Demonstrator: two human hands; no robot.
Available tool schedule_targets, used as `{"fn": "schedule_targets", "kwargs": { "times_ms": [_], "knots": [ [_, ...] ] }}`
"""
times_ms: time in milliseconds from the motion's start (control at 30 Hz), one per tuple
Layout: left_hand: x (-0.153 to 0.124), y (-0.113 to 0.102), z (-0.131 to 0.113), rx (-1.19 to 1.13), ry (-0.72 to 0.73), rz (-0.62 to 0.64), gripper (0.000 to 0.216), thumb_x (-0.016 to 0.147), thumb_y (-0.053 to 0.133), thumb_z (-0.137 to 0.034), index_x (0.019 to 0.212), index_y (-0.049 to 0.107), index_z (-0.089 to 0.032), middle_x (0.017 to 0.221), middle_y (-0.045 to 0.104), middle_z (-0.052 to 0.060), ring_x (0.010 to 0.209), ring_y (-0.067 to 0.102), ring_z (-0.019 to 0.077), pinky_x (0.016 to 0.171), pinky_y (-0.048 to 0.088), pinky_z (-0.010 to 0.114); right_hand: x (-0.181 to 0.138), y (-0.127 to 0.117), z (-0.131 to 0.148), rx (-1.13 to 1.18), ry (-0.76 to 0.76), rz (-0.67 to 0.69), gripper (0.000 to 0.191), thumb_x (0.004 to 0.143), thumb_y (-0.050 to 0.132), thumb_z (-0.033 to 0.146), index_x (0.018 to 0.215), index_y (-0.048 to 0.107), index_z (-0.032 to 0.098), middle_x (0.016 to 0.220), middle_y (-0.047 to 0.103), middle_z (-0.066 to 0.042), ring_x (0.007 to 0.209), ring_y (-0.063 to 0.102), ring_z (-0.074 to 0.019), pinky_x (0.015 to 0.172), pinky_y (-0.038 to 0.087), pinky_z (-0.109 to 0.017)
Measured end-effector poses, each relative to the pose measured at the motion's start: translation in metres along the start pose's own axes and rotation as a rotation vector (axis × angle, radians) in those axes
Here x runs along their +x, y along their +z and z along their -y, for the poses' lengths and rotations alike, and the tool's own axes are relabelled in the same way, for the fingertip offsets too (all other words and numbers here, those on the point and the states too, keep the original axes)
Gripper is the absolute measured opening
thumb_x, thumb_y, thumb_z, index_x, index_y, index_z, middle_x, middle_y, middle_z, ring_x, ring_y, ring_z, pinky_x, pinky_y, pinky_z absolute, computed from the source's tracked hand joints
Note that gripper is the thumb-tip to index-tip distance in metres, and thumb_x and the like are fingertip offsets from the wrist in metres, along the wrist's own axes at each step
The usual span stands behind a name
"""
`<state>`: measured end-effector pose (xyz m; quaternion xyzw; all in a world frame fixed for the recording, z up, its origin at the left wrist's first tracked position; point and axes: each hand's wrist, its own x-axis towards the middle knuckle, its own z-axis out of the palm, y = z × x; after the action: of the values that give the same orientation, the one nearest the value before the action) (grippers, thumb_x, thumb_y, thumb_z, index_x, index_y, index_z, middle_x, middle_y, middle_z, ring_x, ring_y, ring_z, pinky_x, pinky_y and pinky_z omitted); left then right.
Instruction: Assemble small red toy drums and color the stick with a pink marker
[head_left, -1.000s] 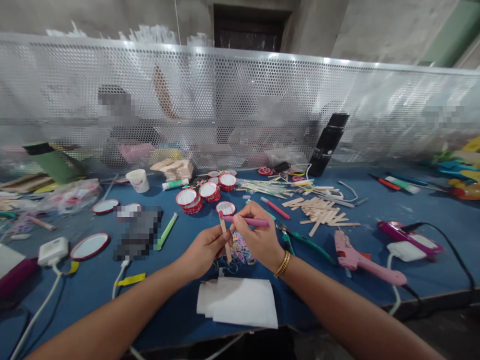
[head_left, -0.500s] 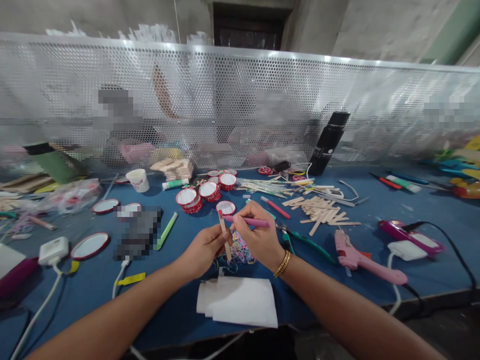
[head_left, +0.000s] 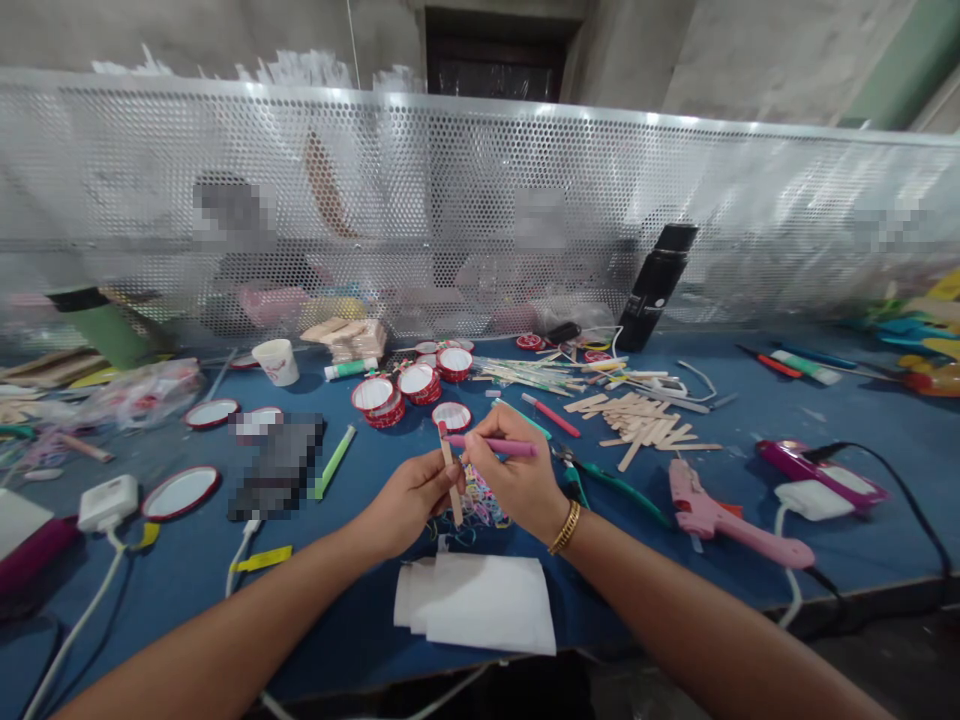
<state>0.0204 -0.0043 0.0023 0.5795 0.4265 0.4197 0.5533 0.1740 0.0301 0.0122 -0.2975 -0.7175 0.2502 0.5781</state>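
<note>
Pink pen point(head_left: 510, 447) clamped in right fingers point(head_left: 478, 455), tip at red end of a stick point(head_left: 448, 452) pinched in left fingers point(head_left: 429, 468), above bands point(head_left: 487, 497) on near worktop point(head_left: 352, 640). Could smear red through a slack left pinch.

Worn on the head, as the sole view. Looks forward and down from above the near side of the blue table point(head_left: 772, 410), at 6 o'clock. Faces 12 o'clock, toward the mesh screen point(head_left: 585, 160) and the grey wall point(head_left: 750, 60) beyond. Takes in the left hand point(head_left: 411, 497) and right hand point(head_left: 514, 470) at close range, just below centre. Spans widely, from the green bottle point(head_left: 105, 328) at 9 o'clock to the glue gun point(head_left: 731, 525) at 4 o'clock. Shows the screen's top edge sloping down toward 3 o'clock.
</note>
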Motion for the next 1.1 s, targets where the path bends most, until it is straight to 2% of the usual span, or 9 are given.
{"fn": "schedule_targets", "kwargs": {
  "times_ms": [1100],
  "knots": [
    [-0.0016,0.0021,-0.0036,0.009,-0.028,-0.003,0.050,0.075,0.064,-0.065,0.071,0.052,-0.017,0.053,0.038,-0.007,0.047,0.028,0.0070,0.046,0.017,0.024,0.0019,-0.0021,0.0024,-0.014,-0.001,0.013,0.018,0.086,0.054,0.024,0.068,0.054,0.021,0.066,0.055,0.002,0.062,0.051,-0.0131,0.061,0.042,-0.028]
  ]
}}
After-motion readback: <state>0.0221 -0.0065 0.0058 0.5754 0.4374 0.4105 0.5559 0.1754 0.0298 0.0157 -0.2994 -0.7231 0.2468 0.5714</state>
